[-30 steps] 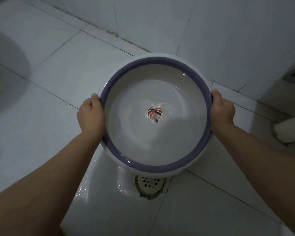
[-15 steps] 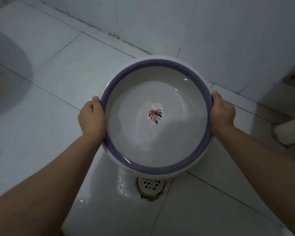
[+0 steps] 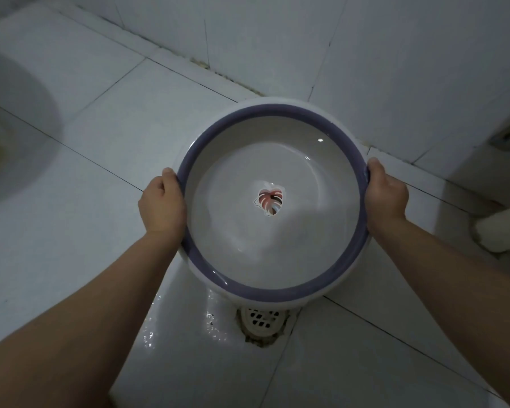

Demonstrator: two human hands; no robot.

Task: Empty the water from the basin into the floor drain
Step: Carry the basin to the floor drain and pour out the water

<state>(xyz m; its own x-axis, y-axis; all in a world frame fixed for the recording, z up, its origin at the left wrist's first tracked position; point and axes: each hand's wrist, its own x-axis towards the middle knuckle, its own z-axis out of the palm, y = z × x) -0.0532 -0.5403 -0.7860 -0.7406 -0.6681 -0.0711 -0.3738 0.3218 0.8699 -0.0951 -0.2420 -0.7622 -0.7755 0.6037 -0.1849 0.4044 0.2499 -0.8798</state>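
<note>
Head view: basin [image 3: 273, 269] mid-frame, water inside, near rim over drain [image 3: 262, 319] at bottom centre. Left hand [image 3: 162, 204], right hand [image 3: 386, 195] clamp opposite rim sides for balanced tilt toward me.

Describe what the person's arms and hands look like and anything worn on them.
Both forearms are bare all the way to the frame's edge, with no sleeve in sight. The left hand and right hand wear no gloves, and no watch, bracelet or ring shows on the sides facing the camera. No marks stand out in the dim light.
</note>
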